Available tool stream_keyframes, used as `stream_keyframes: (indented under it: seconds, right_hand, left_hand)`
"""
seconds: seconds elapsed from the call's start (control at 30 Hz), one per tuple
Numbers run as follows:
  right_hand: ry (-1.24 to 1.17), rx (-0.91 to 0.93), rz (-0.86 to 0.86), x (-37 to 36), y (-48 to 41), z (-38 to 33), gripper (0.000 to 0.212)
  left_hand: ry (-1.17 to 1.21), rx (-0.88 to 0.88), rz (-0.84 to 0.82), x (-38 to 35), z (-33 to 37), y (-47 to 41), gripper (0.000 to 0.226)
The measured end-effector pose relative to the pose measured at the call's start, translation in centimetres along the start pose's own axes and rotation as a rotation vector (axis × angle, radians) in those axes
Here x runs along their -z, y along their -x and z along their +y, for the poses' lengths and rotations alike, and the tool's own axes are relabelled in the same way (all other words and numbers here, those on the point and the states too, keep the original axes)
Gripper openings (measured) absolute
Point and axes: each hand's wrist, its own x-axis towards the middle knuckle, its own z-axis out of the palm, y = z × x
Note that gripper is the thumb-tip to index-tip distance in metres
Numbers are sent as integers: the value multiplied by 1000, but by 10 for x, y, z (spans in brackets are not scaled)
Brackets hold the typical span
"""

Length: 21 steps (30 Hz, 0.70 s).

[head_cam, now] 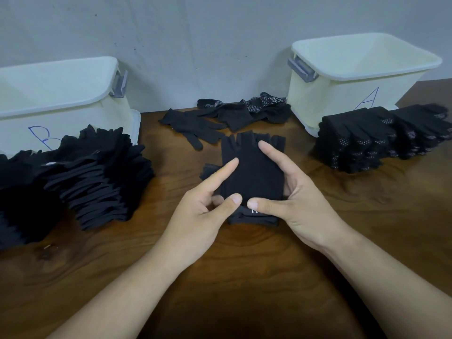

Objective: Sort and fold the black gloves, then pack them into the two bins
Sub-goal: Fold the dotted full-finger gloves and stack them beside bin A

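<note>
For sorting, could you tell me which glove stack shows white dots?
The right stack, before bin A; the left stack by bin B is plain black.

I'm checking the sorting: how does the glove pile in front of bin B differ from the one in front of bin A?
The left pile, before bin B, is plain black; the right pile, before bin A, shows pale grip dots. The left pile slumps and fans out; the right pile sits in tidier rows. Both are black gloves stacked on the table, outside the bins.

Matt knit gloves (pixel 252 167), glossy wood table (pixel 244 277)
</note>
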Motion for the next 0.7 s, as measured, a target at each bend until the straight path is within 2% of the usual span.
stream_keyframes:
  seconds: [0.23,0.4,0.7]
  right_hand:
    - [34,-21,-69,4,1,-3,106]
    - [66,-11,-128,4,2,-3,105]
    - [107,-17,-132,9,-1,-1,89]
  left_hand:
    - [-5,-41,-36,3,0,1,74]
    - [100,-62,-167,3,6,3,80]
    - [31,-41,-111,4,6,3,90]
